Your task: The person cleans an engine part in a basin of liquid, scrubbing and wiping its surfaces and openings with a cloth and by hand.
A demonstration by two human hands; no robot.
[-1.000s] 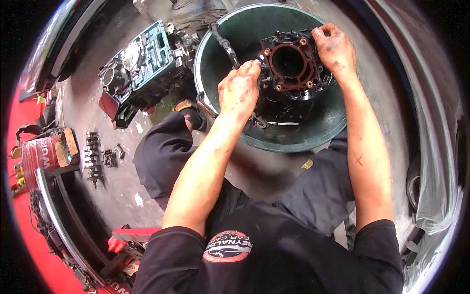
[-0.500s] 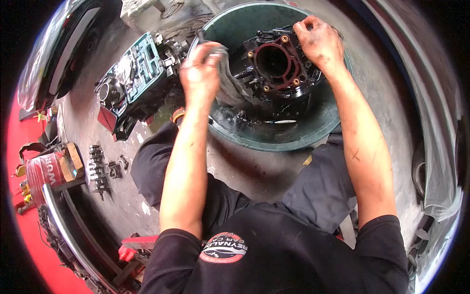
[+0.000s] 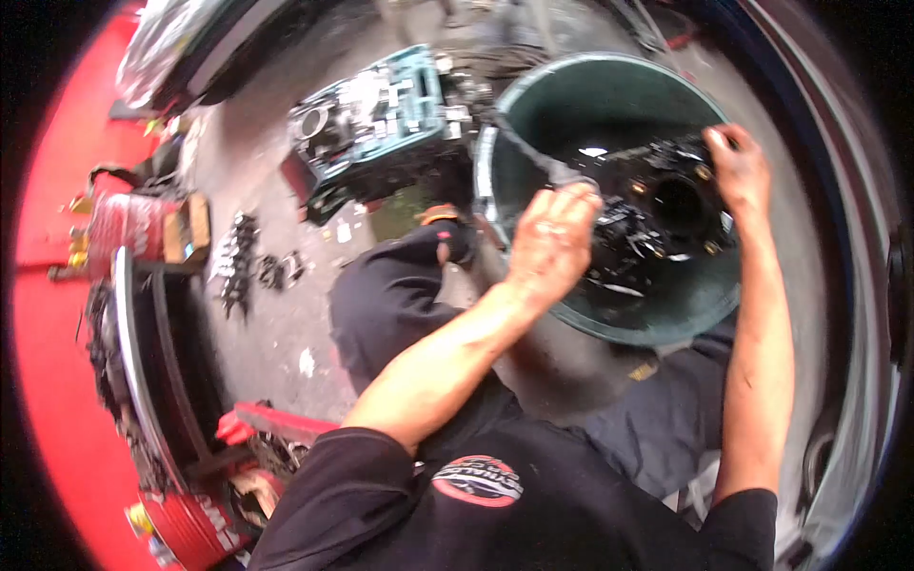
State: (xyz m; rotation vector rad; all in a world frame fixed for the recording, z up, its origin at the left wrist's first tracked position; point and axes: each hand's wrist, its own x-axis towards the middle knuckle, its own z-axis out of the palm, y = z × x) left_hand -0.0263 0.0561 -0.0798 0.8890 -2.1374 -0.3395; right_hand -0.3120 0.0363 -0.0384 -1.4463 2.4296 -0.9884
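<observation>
A dark, oily engine block [image 3: 657, 214] with a large round bore and brass-coloured bolt points sits tilted inside a green round tub [image 3: 628, 333]. My right hand [image 3: 743, 176] has its fingers curled over the block's upper right edge. At the block's left side is my left hand [image 3: 555, 238], closed round a grey, rag-like strip [image 3: 533, 157]. The strip runs from the tub's left rim to my fingers; blur hides its exact form. Shiny wet patches show on the block near my left fingertips.
A teal tool case [image 3: 428, 90] lies open left of the tub. A crankshaft [image 3: 236, 257] and small metal parts [image 3: 279, 270] rest on the concrete floor. Farther left stand a red drum [image 3: 124, 233] and a cardboard box [image 3: 188, 228]. My knees flank the tub.
My left hand has come down from the tub's left rim to the block's side, with the grey strip. My right hand stays on the block's edge. The view has swung left.
</observation>
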